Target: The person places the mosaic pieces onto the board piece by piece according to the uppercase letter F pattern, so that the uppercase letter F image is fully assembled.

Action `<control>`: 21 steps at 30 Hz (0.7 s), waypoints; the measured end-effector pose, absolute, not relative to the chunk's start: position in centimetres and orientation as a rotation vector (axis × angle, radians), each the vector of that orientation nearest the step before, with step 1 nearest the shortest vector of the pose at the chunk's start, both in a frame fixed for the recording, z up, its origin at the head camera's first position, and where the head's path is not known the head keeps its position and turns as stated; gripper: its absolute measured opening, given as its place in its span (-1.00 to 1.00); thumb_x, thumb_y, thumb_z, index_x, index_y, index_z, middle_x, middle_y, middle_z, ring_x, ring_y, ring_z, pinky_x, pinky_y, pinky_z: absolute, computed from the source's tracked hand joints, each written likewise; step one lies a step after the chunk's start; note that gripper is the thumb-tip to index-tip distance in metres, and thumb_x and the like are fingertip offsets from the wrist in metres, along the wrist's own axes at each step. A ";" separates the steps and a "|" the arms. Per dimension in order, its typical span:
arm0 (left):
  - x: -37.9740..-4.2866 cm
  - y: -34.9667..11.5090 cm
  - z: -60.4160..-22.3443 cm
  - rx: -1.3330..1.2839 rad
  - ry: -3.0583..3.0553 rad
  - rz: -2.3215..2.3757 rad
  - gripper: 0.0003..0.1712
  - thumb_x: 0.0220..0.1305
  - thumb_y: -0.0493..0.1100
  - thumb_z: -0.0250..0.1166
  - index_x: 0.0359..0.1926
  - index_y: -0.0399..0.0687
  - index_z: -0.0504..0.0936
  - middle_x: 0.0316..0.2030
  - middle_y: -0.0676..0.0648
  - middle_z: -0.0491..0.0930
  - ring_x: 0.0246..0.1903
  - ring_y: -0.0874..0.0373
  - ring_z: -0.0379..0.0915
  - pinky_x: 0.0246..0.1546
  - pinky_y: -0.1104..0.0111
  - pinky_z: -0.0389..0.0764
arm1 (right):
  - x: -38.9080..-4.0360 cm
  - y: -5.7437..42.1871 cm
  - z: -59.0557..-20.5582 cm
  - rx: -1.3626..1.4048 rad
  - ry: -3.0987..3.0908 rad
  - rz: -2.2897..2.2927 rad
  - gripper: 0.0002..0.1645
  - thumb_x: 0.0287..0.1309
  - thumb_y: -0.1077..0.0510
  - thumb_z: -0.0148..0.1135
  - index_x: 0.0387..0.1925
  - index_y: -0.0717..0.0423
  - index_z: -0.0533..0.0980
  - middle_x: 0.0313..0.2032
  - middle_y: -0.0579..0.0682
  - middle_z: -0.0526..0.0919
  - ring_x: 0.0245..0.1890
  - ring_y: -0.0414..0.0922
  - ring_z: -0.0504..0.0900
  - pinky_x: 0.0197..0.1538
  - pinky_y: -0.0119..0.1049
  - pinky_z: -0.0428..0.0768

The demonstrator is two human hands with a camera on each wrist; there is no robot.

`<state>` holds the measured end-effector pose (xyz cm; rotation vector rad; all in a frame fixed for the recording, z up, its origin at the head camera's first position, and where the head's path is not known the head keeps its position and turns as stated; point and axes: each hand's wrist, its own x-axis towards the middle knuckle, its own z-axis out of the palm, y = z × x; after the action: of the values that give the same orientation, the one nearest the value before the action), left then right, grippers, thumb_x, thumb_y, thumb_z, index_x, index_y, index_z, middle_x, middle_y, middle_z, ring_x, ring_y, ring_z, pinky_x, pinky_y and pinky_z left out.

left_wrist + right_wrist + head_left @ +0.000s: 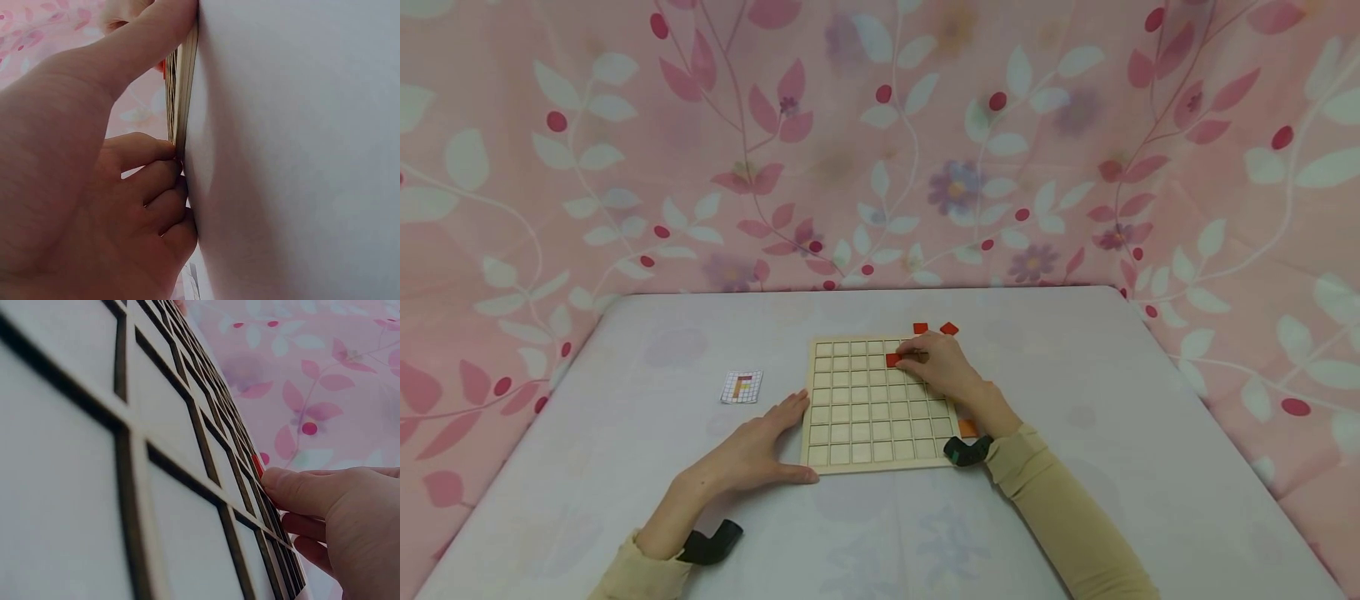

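A pale wooden grid board lies on the table. Over its upper right part, my right hand pinches a red square tile by its right side. From the right wrist view, thumb and fingers of that hand meet at the red tile, past rows of dark-edged squares. My left hand rests on the table, fingertips against the board's left edge and thumb by its near left corner. The left wrist view has these fingers touching the board's side. Whether the tile sits fully in a square cannot be told.
Two red tiles lie beyond the board's far edge. An orange tile shows at the right edge, partly hidden by the right wrist. Left of the board is a small gridded card with a coloured pattern. Floral cloth hangs behind the table.
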<state>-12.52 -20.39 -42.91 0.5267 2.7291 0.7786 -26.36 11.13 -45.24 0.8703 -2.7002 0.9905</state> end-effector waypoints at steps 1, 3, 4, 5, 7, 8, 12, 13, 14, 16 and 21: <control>-12.5 -20.4 -42.9 0.527 2.728 0.780 0.35 -0.09 0.38 0.51 0.55 -0.19 0.09 0.55 -0.18 0.03 0.49 -0.31 -0.02 0.42 -0.21 0.12 | -26.4 11.1 -45.2 0.866 -2.705 0.988 -0.75 0.16 0.08 0.45 -0.14 0.07 0.74 -0.18 -0.05 0.76 -0.08 -0.09 0.66 0.01 -0.16 0.62; -12.5 -20.3 -42.9 0.526 2.726 0.781 0.35 -0.09 0.38 0.51 0.55 -0.19 0.09 0.55 -0.17 0.03 0.50 -0.30 -0.03 0.42 -0.22 0.12 | -26.4 11.2 -45.2 0.855 -2.714 0.995 -0.75 0.15 0.08 0.46 -0.13 0.06 0.74 -0.17 -0.05 0.77 -0.07 -0.09 0.66 0.02 -0.16 0.63; -12.6 -20.3 -42.9 0.524 2.725 0.781 0.35 -0.10 0.38 0.51 0.55 -0.18 0.09 0.55 -0.17 0.03 0.50 -0.30 -0.03 0.42 -0.22 0.11 | -26.4 11.2 -45.3 0.851 -2.719 0.994 -0.74 0.15 0.07 0.45 -0.13 0.06 0.74 -0.17 -0.05 0.77 -0.07 -0.09 0.66 0.02 -0.16 0.63; -12.6 -20.3 -42.9 0.525 2.725 0.782 0.35 -0.10 0.38 0.51 0.55 -0.18 0.10 0.55 -0.17 0.04 0.50 -0.30 -0.03 0.41 -0.22 0.11 | -26.4 11.2 -45.3 0.849 -2.722 0.994 -0.74 0.16 0.07 0.45 -0.12 0.06 0.74 -0.17 -0.05 0.77 -0.07 -0.09 0.66 0.02 -0.16 0.63; -12.6 -20.3 -42.9 0.526 2.725 0.785 0.36 -0.10 0.39 0.51 0.55 -0.18 0.10 0.55 -0.17 0.04 0.50 -0.30 -0.03 0.41 -0.23 0.12 | -26.3 11.2 -45.3 0.850 -2.727 0.992 -0.73 0.16 0.06 0.45 -0.11 0.05 0.74 -0.15 -0.05 0.77 -0.06 -0.08 0.66 0.03 -0.16 0.63; -12.6 -20.4 -42.9 0.528 2.727 0.785 0.36 -0.10 0.39 0.51 0.55 -0.19 0.10 0.55 -0.18 0.04 0.50 -0.30 -0.03 0.41 -0.24 0.12 | -26.3 11.2 -45.4 0.853 -2.727 0.989 -0.72 0.16 0.06 0.45 -0.10 0.05 0.74 -0.15 -0.06 0.77 -0.06 -0.08 0.66 0.03 -0.16 0.62; -12.5 -20.5 -43.0 0.542 2.728 0.785 0.36 -0.10 0.41 0.50 0.55 -0.19 0.10 0.55 -0.17 0.04 0.50 -0.30 -0.02 0.41 -0.22 0.13 | -26.3 11.3 -45.4 0.873 -2.721 0.985 -0.69 0.15 0.05 0.46 -0.07 0.03 0.73 -0.13 -0.06 0.77 -0.06 -0.06 0.65 0.03 -0.15 0.61; -12.5 -20.6 -43.0 0.546 2.728 0.785 0.36 -0.09 0.41 0.49 0.55 -0.18 0.10 0.56 -0.16 0.04 0.50 -0.30 -0.02 0.41 -0.22 0.13 | -26.3 11.3 -45.4 0.875 -2.719 0.990 -0.69 0.15 0.05 0.46 -0.07 0.03 0.73 -0.13 -0.07 0.77 -0.05 -0.06 0.65 0.03 -0.16 0.61; -12.5 -20.6 -43.0 0.544 2.726 0.785 0.35 -0.09 0.42 0.49 0.55 -0.17 0.10 0.56 -0.15 0.03 0.50 -0.30 -0.03 0.41 -0.21 0.13 | -26.3 11.3 -45.4 0.877 -2.719 0.994 -0.69 0.15 0.05 0.46 -0.07 0.03 0.73 -0.13 -0.06 0.77 -0.05 -0.06 0.65 0.03 -0.16 0.61; -12.5 -20.7 -43.0 0.551 2.723 0.783 0.35 -0.08 0.43 0.47 0.55 -0.16 0.10 0.56 -0.14 0.02 0.50 -0.29 -0.03 0.42 -0.20 0.13 | -26.3 11.3 -45.4 0.878 -2.721 1.007 -0.70 0.16 0.05 0.45 -0.07 0.04 0.73 -0.13 -0.06 0.77 -0.05 -0.06 0.65 0.03 -0.16 0.62; -12.6 -20.7 -43.0 0.567 2.717 0.788 0.34 -0.07 0.43 0.46 0.55 -0.17 0.10 0.56 -0.15 0.02 0.50 -0.29 -0.03 0.42 -0.20 0.14 | -26.3 11.4 -45.3 0.857 -2.735 1.035 -0.69 0.16 0.05 0.45 -0.06 0.05 0.72 -0.12 -0.05 0.77 -0.04 -0.08 0.67 0.04 -0.17 0.63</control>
<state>-12.59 -20.70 -43.02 0.5672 2.7174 0.7878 -26.31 11.43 -45.32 0.8570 -2.7354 1.0347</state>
